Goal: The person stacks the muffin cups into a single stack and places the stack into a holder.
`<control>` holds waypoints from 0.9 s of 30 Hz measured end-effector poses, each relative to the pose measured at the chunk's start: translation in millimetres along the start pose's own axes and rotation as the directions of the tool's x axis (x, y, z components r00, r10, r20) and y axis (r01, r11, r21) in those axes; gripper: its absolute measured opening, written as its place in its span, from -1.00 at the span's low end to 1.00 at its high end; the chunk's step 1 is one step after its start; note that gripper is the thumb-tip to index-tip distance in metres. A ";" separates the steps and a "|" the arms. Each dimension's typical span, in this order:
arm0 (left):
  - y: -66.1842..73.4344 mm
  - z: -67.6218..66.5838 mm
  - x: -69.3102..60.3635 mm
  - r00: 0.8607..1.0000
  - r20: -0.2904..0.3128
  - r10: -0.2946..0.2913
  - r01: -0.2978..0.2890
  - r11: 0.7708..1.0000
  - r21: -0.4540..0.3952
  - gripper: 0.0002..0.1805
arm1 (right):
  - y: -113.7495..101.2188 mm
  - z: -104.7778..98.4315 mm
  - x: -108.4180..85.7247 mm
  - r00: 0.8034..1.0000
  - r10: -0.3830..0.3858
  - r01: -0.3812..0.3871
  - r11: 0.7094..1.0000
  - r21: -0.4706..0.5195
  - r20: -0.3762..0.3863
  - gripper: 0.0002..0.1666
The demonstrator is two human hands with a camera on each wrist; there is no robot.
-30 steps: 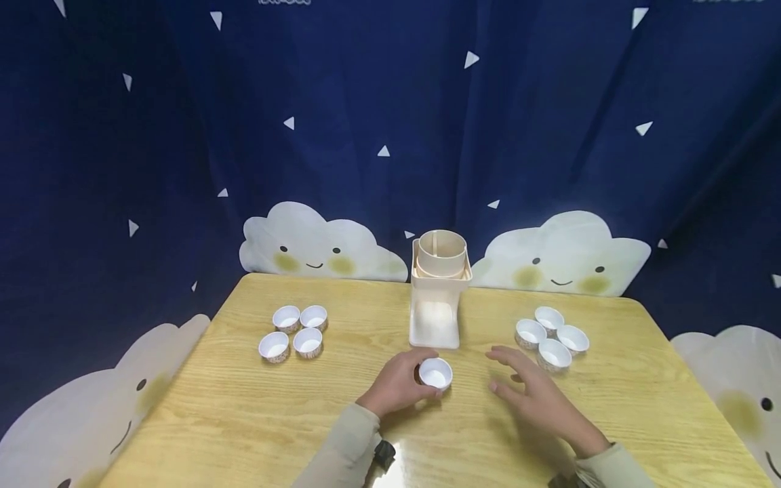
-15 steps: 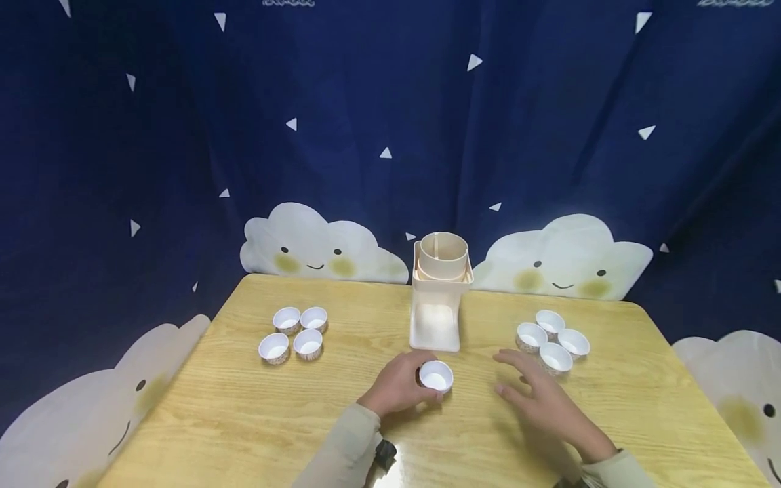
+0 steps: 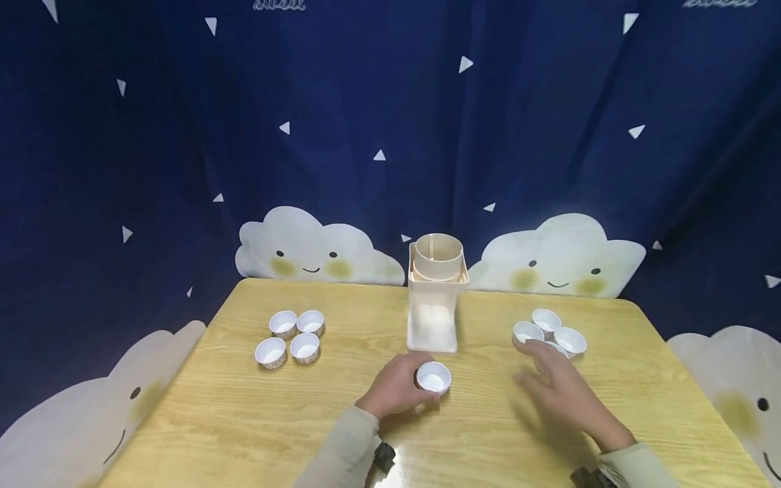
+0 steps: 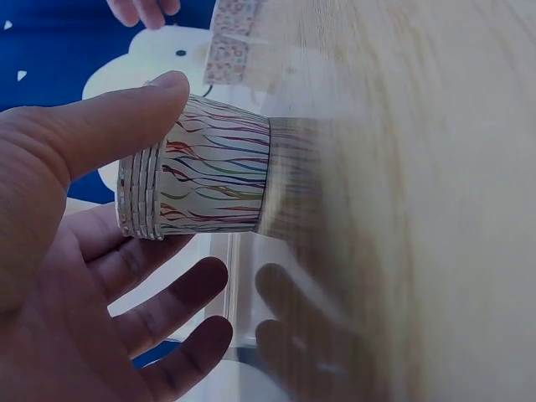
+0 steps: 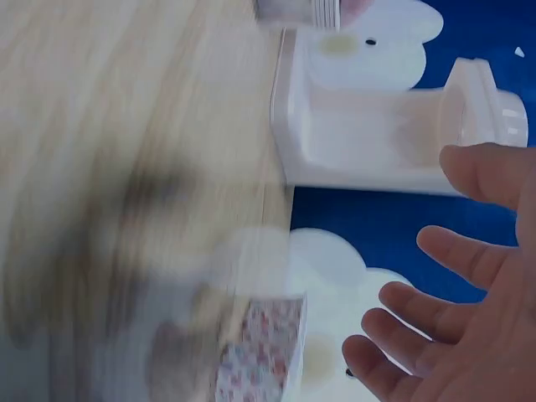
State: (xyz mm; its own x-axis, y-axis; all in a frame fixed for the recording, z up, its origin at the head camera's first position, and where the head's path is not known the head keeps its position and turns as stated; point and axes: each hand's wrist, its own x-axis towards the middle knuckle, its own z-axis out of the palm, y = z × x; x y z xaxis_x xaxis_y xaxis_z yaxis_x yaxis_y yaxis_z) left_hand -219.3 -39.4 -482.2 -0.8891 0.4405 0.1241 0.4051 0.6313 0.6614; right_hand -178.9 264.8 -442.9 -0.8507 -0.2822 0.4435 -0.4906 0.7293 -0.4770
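My left hand (image 3: pixel 395 388) holds a small stack of nested paper baking cups (image 3: pixel 434 377) between thumb and fingers, upright on the table. In the left wrist view, the stack (image 4: pixel 218 172) has coloured wavy lines and several rims, with the thumb (image 4: pixel 126 121) on its near side. My right hand (image 3: pixel 566 394) is in the air with nothing in it, over the near edge of a cluster of paper cups (image 3: pixel 569 340) on the right, hiding part of one. Its fingers (image 5: pixel 427 310) are spread in the right wrist view, where a patterned cup (image 5: pixel 261 347) shows below.
A cream plastic holder (image 3: pixel 432 329) with a round open top (image 3: pixel 439 261) stands at the table's back middle, just beyond the left hand. Another cluster of paper cups (image 3: pixel 305 347) sits on the left. A dark blue curtain (image 3: pixel 342 81) hangs behind the wooden table (image 3: pixel 244 420).
My right hand has moved right, away from the stack and toward the right-hand cups. The left hand keeps its hold on the stack in the same place.
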 end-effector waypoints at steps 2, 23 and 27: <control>-0.3 0.1 -1.4 1.000 0.003 -0.012 0.012 1.000 0.003 -0.55 | 7.0 -4.3 0.6 1.000 0.018 -0.018 1.000 -0.017 -0.005 -0.47; 4.2 -1.6 -1.9 0.999 -0.014 -0.029 0.030 0.999 0.042 -0.51 | 66.8 -53.2 5.5 0.982 0.188 -0.185 0.975 -0.121 0.016 -0.47; 3.3 -0.8 -3.2 0.999 -0.018 -0.032 0.033 0.998 0.047 -0.52 | 79.8 -57.3 5.9 0.970 0.239 -0.230 0.963 -0.137 0.048 -0.41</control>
State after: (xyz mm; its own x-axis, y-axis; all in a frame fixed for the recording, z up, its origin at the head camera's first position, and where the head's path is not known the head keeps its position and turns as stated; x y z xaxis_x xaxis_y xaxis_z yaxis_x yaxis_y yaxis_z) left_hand -215.3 -39.2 -479.8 -0.9054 0.4084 0.1158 0.3849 0.6749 0.6296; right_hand -212.3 357.1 -434.8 -0.9512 -0.1296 0.2800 -0.2508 0.8531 -0.4574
